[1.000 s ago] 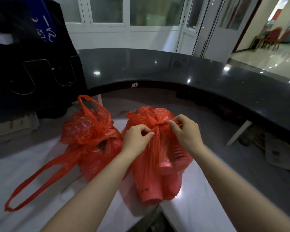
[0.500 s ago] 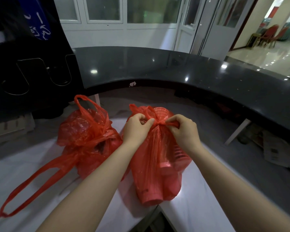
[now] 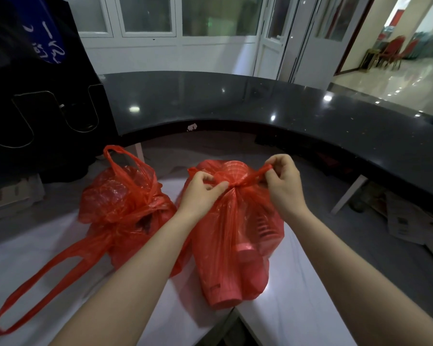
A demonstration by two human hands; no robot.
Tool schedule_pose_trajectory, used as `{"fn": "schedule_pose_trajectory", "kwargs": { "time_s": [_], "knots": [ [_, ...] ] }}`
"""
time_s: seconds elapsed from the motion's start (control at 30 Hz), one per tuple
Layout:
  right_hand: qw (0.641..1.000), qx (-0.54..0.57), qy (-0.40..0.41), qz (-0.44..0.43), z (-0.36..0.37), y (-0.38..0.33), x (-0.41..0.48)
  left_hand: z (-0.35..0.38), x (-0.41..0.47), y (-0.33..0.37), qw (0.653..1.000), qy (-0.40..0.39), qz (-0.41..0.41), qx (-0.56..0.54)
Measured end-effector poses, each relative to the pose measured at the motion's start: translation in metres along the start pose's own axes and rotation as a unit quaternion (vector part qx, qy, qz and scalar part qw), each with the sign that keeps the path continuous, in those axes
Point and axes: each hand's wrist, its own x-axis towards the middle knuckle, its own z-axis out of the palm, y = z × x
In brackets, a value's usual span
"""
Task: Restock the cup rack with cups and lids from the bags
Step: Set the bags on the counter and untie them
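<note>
On the white table [image 3: 298,283], the left hand [image 3: 200,193] pinches the knot [image 3: 231,184] of the red bag [image 3: 235,233]. The right hand [image 3: 284,181] pinches its handle [image 3: 256,174], at the knot's two o'clock.

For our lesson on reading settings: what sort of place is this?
Probably a serving bar in a hotel or banquet venue: a long curved black counter, red chairs beyond it, and stacked cups in the right bag.
</note>
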Motion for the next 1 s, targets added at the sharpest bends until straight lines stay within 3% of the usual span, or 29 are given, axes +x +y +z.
{"fn": "schedule_pose_trajectory", "kwargs": {
  "time_s": [0.13,0.27,0.4,0.63,0.83,1.0],
  "knots": [
    [0.999,0.037,-0.01,0.024,0.009,-0.011,0.0,0.006,-0.006,0.003,0.995,0.009,0.057,0.086],
    [0.989,0.099,-0.037,0.107,0.01,-0.014,-0.002,0.007,-0.01,0.007,0.987,0.027,0.078,0.14],
    [0.991,0.054,-0.067,0.099,-0.001,-0.014,-0.008,0.008,-0.014,0.007,0.987,0.039,0.083,0.133],
    [0.986,0.073,-0.089,0.119,-0.01,-0.01,-0.014,0.016,-0.019,0.01,0.983,0.108,0.127,0.077],
    [0.988,-0.077,-0.123,0.059,-0.004,-0.005,-0.01,0.018,-0.014,0.021,0.96,0.124,0.133,0.212],
    [0.978,-0.032,-0.185,0.09,-0.002,-0.003,0.002,0.018,-0.008,0.025,0.948,0.099,0.115,0.28]
  ]
}}
